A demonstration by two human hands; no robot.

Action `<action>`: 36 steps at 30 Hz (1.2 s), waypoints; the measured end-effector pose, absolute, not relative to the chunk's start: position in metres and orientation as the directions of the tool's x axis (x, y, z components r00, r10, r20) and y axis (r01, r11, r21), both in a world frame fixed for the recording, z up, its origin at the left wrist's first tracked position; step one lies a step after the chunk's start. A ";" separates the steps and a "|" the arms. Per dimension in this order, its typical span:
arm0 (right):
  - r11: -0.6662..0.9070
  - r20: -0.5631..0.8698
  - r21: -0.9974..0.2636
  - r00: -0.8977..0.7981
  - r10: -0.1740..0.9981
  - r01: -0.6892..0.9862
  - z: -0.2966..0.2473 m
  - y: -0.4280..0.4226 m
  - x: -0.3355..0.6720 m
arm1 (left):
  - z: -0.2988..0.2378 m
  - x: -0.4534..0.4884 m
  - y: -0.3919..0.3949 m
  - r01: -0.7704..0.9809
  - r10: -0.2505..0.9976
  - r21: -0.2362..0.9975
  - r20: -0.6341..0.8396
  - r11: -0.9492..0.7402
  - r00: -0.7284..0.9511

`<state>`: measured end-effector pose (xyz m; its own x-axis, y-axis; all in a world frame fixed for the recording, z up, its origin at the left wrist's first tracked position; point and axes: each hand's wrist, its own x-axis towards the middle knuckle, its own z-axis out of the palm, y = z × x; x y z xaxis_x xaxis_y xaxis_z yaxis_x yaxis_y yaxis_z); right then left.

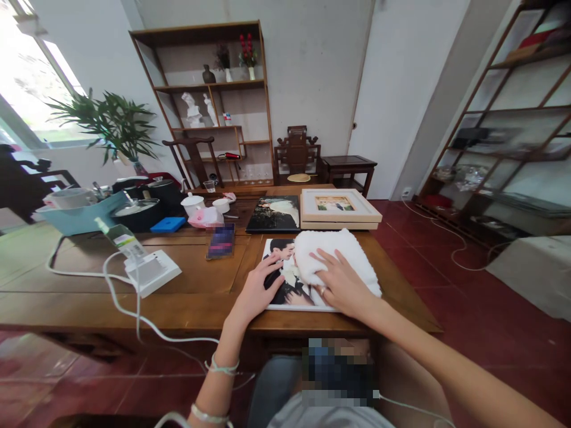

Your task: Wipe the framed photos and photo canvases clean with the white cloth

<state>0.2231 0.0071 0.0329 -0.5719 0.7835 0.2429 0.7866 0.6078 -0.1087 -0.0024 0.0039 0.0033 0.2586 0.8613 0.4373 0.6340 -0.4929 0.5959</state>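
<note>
A photo panel (pixel 289 285) printed with two people in dark and white clothes lies flat at the table's near edge. My left hand (pixel 259 288) rests on the panel's left side with fingers spread, holding nothing. Over the right half of the panel lies a fluffy white towel (pixel 357 261), which hides that part of the picture. My right hand (pixel 343 282) presses down on the towel, its fingers apart and a ring on one of them. The towel reaches past the panel's right edge.
Behind the panel lie a dark photo panel (pixel 274 214) and stacked pale wooden frames (pixel 341 223). A phone (pixel 220 241), a blue box (pixel 168 224), a white box (pixel 154 273) and a looping white cable (pixel 147 321) are to the left, near a blue basin (pixel 75 220).
</note>
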 end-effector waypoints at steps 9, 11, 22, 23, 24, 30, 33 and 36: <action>0.708 0.154 -0.168 -0.691 0.707 0.686 0.033 -0.066 0.233 | 0.003 -0.001 0.003 0.632 0.869 0.608 0.424 -0.481 0.254; 0.720 0.164 -0.177 -0.702 0.694 0.671 0.034 -0.064 0.235 | 0.003 -0.001 0.003 0.639 0.870 0.601 0.422 -0.480 0.256; 0.647 0.215 -0.153 -0.613 0.760 0.747 0.039 0.030 0.235 | 0.003 -0.003 0.004 0.647 0.862 0.582 0.428 -0.492 0.271; 0.634 0.214 -0.141 -0.602 0.770 0.761 0.039 0.038 0.234 | 0.003 -0.003 0.004 0.647 0.863 0.583 0.427 -0.491 0.271; 0.622 0.214 -0.133 -0.591 0.778 0.772 0.040 0.045 0.233 | 0.003 -0.003 0.004 0.645 0.862 0.584 0.428 -0.493 0.271; 0.582 0.228 -0.124 -0.548 0.805 0.804 0.036 0.040 0.227 | 0.001 -0.004 0.005 0.635 0.864 0.597 0.429 -0.491 0.265; 0.600 0.222 -0.132 -0.566 0.794 0.789 0.033 0.009 0.224 | 0.001 -0.003 0.005 0.632 0.866 0.602 0.426 -0.488 0.263; 0.625 0.191 -0.154 -0.598 0.779 0.765 0.034 -0.028 0.223 | 0.002 -0.002 0.004 0.627 0.864 0.603 0.426 -0.492 0.269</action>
